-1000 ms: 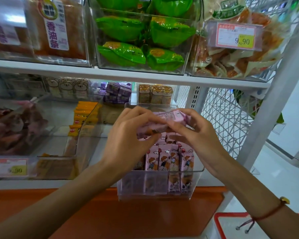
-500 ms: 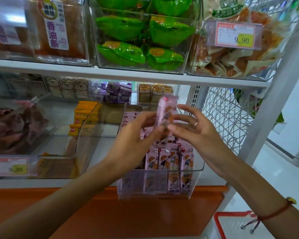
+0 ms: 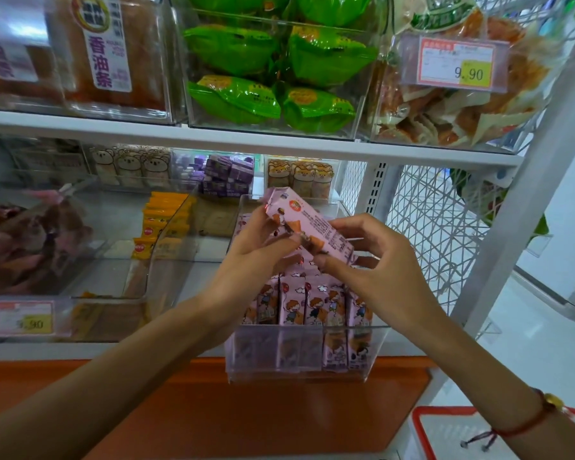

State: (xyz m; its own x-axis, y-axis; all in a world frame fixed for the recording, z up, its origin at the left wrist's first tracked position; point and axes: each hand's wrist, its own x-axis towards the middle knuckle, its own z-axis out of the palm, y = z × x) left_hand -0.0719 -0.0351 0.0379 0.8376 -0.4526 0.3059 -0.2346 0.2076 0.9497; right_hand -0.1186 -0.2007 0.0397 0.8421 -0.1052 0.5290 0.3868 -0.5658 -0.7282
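Note:
A pink snack packet [image 3: 312, 224] is held tilted between both hands, its printed back facing me, above a clear plastic bin [image 3: 372, 346] on the lower shelf. My left hand [image 3: 256, 254] pinches the packet's upper left end. My right hand [image 3: 375, 260] grips its lower right end with thumb and fingers. Several matching pink packets [image 3: 299, 303] with cartoon figures stand upright in the bin's front, partly hidden by my hands.
Another clear bin [image 3: 166, 247] with orange packets [image 3: 160, 220] sits to the left. The shelf above [image 3: 246, 139] carries green packets [image 3: 239, 97], bread and a 9.90 price tag [image 3: 458, 63]. A white wire side panel [image 3: 429, 227] is right. A red basket [image 3: 445, 433] sits lower right.
The pink packet has turned from lying flat, through standing upright, to tilted with its back facing me. Both hands shifted their hold while staying above the bin.

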